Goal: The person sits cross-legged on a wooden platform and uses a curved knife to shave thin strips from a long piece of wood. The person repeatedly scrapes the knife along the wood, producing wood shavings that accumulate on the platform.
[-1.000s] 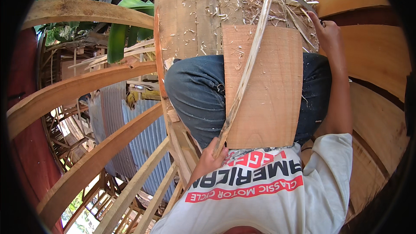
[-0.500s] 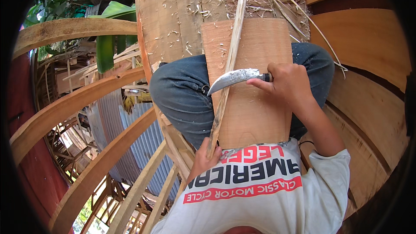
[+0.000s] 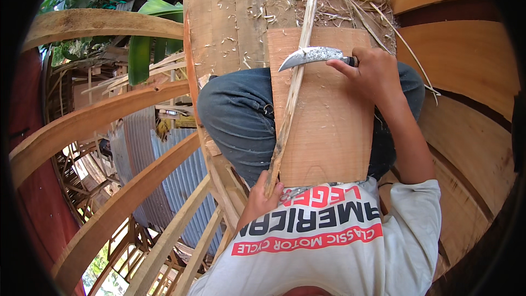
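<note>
My right hand [image 3: 373, 71] is closed round the dark handle of a curved knife [image 3: 313, 56]. Its spotted steel blade lies across a long, thin wooden strip [image 3: 293, 90], near the far end of the board on my lap. The blade's tip points left, past the strip. Low on the left, my left hand [image 3: 262, 193] grips the near end of the strip close to my shirt. Under the strip, a flat, pale reddish wooden board [image 3: 334, 137] rests over my thighs and reaches to my waist. The strip slants away over the board's far edge.
Curled shavings and thin slivers [image 3: 378, 19] litter the plank floor [image 3: 211, 33] ahead. Curved wooden ribs [image 3: 104, 107] with gaps between them stand on the left, corrugated metal sheets [image 3: 181, 170] below. Wide planks [image 3: 460, 60] form a wall close on the right.
My right hand has pushed the knife away from me along the strip, from the board's middle towards its far end. My left hand still holds the strip's near end.
</note>
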`<action>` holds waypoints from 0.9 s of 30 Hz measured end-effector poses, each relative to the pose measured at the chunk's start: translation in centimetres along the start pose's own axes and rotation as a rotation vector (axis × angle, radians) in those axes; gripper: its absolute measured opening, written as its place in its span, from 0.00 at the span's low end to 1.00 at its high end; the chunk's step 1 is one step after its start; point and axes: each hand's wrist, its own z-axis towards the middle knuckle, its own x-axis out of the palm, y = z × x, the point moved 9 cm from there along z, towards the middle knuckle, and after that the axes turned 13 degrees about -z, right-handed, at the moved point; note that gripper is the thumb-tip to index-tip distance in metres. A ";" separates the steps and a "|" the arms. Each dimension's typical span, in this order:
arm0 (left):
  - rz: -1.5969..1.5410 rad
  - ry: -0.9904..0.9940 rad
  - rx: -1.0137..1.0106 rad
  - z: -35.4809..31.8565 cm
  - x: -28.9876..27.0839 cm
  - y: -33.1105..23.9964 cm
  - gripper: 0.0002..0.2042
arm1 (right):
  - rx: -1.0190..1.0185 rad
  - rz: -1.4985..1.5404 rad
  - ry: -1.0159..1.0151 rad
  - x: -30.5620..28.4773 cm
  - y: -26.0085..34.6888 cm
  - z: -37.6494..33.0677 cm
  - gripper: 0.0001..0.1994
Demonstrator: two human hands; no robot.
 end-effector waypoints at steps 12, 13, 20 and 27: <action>0.119 0.012 -0.044 -0.5 -0.3 1.3 0.13 | 0.517 0.164 0.096 1.9 -16.2 5.9 0.43; 0.104 -0.002 -0.046 -0.5 -0.4 1.5 0.13 | 0.497 0.190 0.115 0.9 -14.5 4.8 0.43; 0.161 -0.018 -0.046 -0.2 -0.6 1.5 0.14 | 0.076 0.155 0.162 -0.9 -0.9 -2.4 0.38; 0.115 -0.030 -0.085 -0.3 -0.1 0.3 0.13 | 0.065 0.054 0.120 0.3 -2.1 0.4 0.40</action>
